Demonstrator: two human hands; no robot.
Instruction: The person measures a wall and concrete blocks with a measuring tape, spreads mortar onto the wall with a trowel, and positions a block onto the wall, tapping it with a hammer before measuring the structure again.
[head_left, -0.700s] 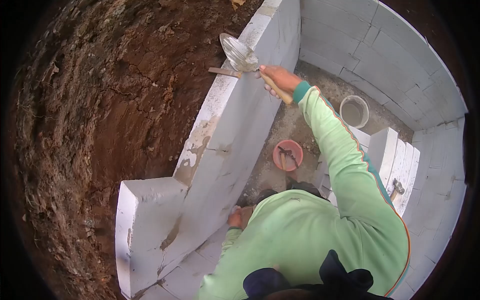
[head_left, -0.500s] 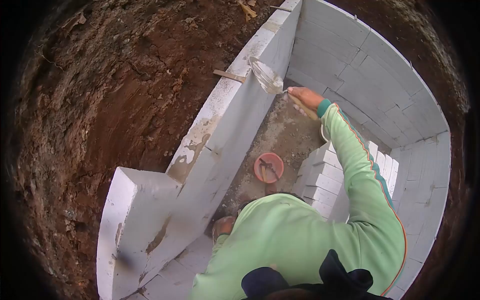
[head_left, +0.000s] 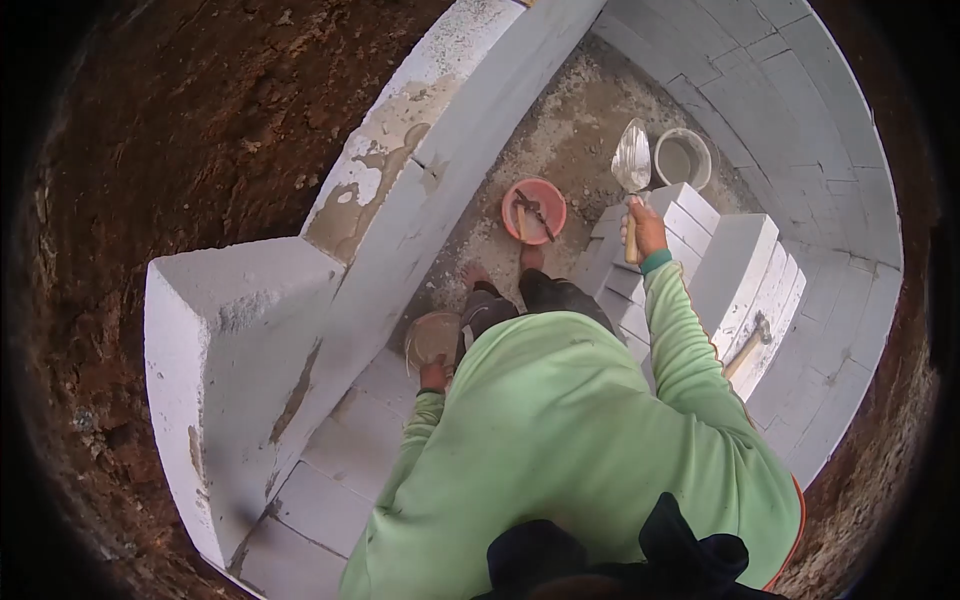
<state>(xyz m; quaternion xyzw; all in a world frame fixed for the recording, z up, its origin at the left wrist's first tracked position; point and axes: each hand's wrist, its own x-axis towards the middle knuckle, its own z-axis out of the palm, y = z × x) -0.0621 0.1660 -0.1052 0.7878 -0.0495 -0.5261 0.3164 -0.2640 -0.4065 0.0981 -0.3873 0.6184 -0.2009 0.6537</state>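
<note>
My right hand [head_left: 648, 228] is closed round the wooden handle of a trowel [head_left: 632, 158], its pale metal blade pointing away from me. The blade is beside a white bucket [head_left: 708, 160], apart from it. Low on the left, my left hand [head_left: 436, 374] is at the near edge of a round, mortar-coloured bucket [head_left: 432, 335]; its fingers are partly hidden and seem closed on the rim. To the left stands a white block wall [head_left: 480, 170] with wet mortar [head_left: 345, 225] along its top. One upright block [head_left: 245, 285] rises at the wall's near end.
A pink basin [head_left: 512, 222] with tools in it sits on the dirt floor by my feet. Stacked white blocks [head_left: 685, 222] are on the right, with a hammer [head_left: 750, 345] on them. A curved block wall [head_left: 830, 110] bounds the right side; soil [head_left: 200, 130] lies left.
My right hand has brought the trowel away from the wall top, rightwards and nearer. My left hand and the bucket beside it have come into clearer view. The camera's view has shifted.
</note>
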